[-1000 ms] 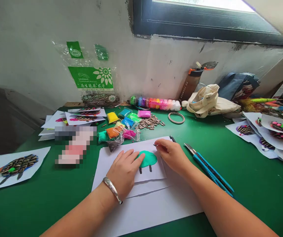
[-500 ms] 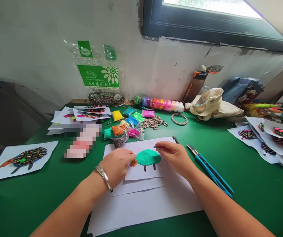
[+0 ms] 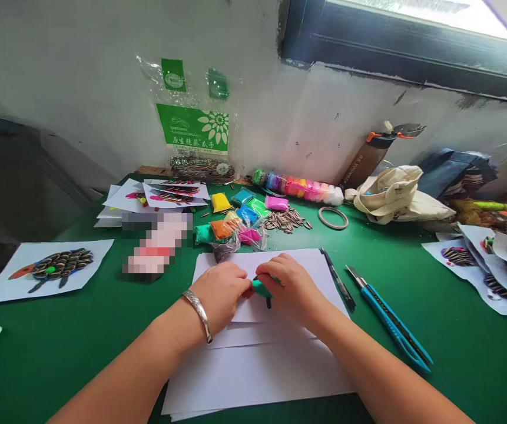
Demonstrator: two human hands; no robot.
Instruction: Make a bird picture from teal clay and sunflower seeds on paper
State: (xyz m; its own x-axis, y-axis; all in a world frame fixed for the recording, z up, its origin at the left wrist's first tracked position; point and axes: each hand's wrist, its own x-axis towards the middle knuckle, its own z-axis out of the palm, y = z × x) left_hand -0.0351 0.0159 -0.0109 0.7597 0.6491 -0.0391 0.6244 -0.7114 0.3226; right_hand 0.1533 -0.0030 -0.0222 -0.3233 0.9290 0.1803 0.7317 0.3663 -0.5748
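Green clay-like patch on paper, toward twelve o'clock: likely soft, light, dent-prone; best held by rim. Right hand pinches dark sliver; left hand at orange piece, grip unclear.

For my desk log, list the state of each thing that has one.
Left hand, curled by the orange piece
Right hand, curled over the green clay
Paper sheets, stacked unevenly
Blue cutter, lying flat, metal tip bare
Seed bag, upright, partly filled
Bottle, tilted
Loose seeds, heaped
Tape roll, lying flat
Clay packets, piled together
Cloth bag, slumped
Seed picture, lying flat
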